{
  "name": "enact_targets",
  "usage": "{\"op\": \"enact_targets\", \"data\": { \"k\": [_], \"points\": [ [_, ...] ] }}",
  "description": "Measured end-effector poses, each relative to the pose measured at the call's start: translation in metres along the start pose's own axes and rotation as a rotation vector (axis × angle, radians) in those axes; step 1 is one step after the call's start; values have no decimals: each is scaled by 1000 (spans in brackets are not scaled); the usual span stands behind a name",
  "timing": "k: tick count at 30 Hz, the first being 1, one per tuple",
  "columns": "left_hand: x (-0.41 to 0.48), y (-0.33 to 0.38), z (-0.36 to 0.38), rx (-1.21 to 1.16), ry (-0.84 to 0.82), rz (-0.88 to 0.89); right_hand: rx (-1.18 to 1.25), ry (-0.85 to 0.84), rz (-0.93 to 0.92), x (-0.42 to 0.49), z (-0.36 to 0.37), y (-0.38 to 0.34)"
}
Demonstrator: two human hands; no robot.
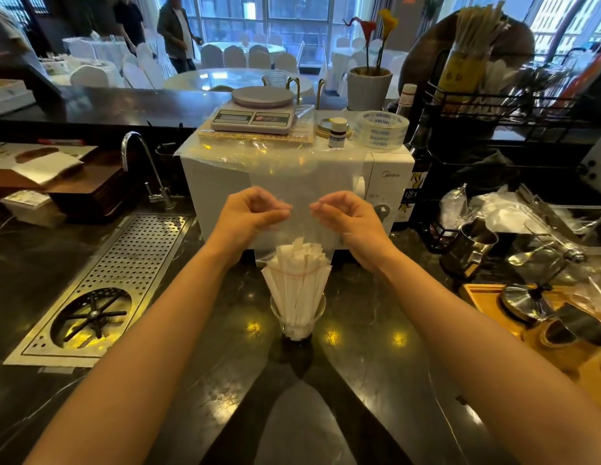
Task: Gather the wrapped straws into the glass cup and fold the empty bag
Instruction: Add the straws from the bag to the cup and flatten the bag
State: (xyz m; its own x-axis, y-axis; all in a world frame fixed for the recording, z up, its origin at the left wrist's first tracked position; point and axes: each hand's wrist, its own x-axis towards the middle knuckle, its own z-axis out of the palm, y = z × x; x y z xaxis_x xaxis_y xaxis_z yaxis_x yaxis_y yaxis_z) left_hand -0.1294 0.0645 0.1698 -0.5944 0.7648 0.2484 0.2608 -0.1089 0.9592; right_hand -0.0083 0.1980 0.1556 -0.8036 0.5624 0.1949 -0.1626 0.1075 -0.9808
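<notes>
On the dark counter (198, 380) nearest me stands the glass cup (298, 318), upright, with the bundle of wrapped straws (297, 280) in it. Their long axis runs up and slightly away from me, fanning out at the top, and a thin red rubber band (292, 272) circles them. Above the cup I hold the empty clear plastic bag (302, 182) stretched between both hands. My left hand (250, 213) pinches its edge between thumb and curled fingers, and my right hand (346, 214) does the same, each grip clenched on the film, the two close together but apart. The bag hangs flat in front of a white microwave (388, 182) marked "Midea". On top of it sit a digital kitchen scale (255, 110) and a roll of clear tape (381, 129) printed "TOGETHER".
</notes>
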Motion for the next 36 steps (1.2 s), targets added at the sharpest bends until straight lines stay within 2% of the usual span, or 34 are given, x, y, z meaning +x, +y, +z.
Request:
{"op": "enact_targets", "data": {
  "k": [17,21,24,30,33,36],
  "points": [
    [3,39,17,-189,67,118,161,109,-111,-9,-25,-45],
    [3,29,40,-187,104,73,7,187,-105,-21,-43,-39],
    [5,10,68,-97,186,15,-185,302,-89,-29,-59,-24],
    [-7,-38,129,-10,226,-110,-492,502,56,-51,-95,32],
    [-16,-63,154,18,173,-143,-650,525,142,-65,-115,61],
    [-20,-86,172,134,42,-159,-712,556,248,-79,-132,85]
  ]
}}
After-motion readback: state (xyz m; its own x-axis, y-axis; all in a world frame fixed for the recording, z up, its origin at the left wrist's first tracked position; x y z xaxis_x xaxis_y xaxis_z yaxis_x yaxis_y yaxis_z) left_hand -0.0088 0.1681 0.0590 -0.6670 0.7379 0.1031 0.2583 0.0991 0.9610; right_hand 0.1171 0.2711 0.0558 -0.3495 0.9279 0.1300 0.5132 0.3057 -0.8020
